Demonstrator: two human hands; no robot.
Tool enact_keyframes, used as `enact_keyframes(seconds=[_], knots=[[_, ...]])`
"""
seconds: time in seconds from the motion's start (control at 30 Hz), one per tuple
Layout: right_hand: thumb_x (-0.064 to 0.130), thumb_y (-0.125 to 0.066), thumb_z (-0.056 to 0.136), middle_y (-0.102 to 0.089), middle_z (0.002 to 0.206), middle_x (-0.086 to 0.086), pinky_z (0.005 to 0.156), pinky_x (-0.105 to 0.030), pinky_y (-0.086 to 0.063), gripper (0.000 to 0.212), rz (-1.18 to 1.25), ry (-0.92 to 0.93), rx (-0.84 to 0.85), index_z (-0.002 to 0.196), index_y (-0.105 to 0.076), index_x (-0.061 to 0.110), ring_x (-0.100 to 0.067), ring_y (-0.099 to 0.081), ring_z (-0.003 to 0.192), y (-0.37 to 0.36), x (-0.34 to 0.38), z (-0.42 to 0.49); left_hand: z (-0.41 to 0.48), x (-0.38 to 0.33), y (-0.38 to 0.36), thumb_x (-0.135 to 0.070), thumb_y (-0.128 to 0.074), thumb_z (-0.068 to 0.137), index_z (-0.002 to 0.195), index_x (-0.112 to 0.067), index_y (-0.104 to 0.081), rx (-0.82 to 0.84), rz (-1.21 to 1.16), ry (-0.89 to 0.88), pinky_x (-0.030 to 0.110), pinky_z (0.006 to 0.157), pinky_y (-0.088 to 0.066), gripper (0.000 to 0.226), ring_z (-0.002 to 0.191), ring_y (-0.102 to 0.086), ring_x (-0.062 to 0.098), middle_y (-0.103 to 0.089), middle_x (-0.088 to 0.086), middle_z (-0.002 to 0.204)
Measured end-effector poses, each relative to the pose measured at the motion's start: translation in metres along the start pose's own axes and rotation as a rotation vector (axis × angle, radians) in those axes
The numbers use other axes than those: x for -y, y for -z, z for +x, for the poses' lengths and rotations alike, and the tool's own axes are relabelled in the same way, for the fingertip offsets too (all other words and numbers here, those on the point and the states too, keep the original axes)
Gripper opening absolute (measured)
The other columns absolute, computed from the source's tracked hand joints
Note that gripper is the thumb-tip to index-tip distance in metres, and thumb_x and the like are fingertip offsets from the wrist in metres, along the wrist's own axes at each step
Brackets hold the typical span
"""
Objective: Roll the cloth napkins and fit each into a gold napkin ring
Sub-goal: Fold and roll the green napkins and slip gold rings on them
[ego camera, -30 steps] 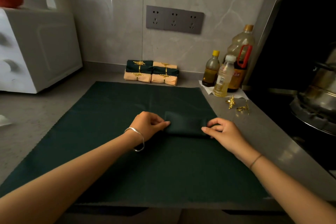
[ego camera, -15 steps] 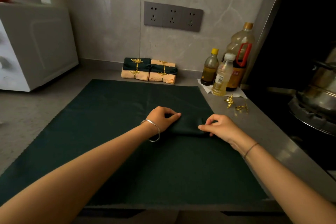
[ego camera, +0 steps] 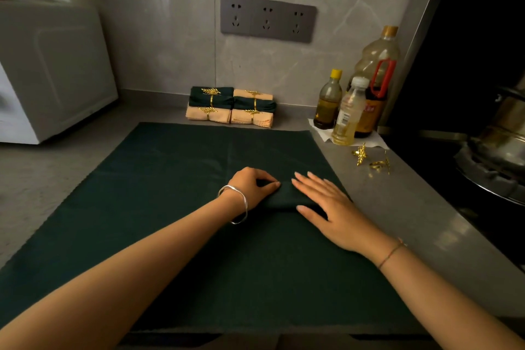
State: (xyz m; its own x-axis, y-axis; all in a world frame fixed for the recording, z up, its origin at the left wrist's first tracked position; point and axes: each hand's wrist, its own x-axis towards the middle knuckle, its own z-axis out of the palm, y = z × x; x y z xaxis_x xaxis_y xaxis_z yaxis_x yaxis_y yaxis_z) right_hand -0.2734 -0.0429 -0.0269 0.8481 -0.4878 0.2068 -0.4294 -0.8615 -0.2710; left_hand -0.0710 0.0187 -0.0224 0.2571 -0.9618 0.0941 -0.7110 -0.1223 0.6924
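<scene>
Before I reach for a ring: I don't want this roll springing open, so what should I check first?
1. Rolled napkin held down under the flat right hand: ok.
2. Left hand pinching the roll's left end: ok.
3. Gold ring loose on the counter, to the right: ok.
4. Roll tight along its whole length: cannot tell, the right hand covers it.
5. One hand free to pick up the ring: not ok, both are on the roll.
</scene>
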Motion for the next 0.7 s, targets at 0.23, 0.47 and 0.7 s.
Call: enact_keyframes(seconds=[0.23,0.47,0.7], knots=[[0.042,-0.033,0.099,-0.004,0.154,0.021,0.111,-0.015,0.008,0.054,-0.074,-0.015,0.093,0.148,-0.012,0.034,0.005,0.007,0.14,-0.001,-0.003,-0.001,-0.033,-0.005,0.012,-0.05,-0.033,0.095,0.142,-0.031,-0.035,0.044,0.6,-0.462,0.031,0.115,-0.015,0.051,0.139,-0.023,0.011,-0.033,-0.011,0.149],[0.04,-0.039,0.098,-0.014,0.154,0.02,0.112,-0.016,0.006,0.051,-0.054,-0.001,0.038,0.146,-0.021,0.036,0.004,0.001,0.14,0.0,0.0,-0.002,-0.036,-0.022,0.016,-0.035,-0.032,0.101,0.149,-0.028,-0.016,0.246,0.891,-0.407,0.034,0.113,-0.028,0.051,0.141,-0.024,0.016,-0.022,-0.005,0.155],[0.039,-0.048,0.093,-0.028,0.146,0.022,0.113,-0.019,0.003,0.049,-0.181,0.113,-0.039,0.14,-0.034,0.034,0.006,-0.012,0.137,0.016,0.01,-0.016,-0.056,-0.024,0.02,-0.02,-0.039,0.1,0.149,-0.019,-0.016,0.196,0.969,-0.567,0.034,0.103,-0.041,0.053,0.133,-0.039,0.02,-0.031,0.003,0.151]])
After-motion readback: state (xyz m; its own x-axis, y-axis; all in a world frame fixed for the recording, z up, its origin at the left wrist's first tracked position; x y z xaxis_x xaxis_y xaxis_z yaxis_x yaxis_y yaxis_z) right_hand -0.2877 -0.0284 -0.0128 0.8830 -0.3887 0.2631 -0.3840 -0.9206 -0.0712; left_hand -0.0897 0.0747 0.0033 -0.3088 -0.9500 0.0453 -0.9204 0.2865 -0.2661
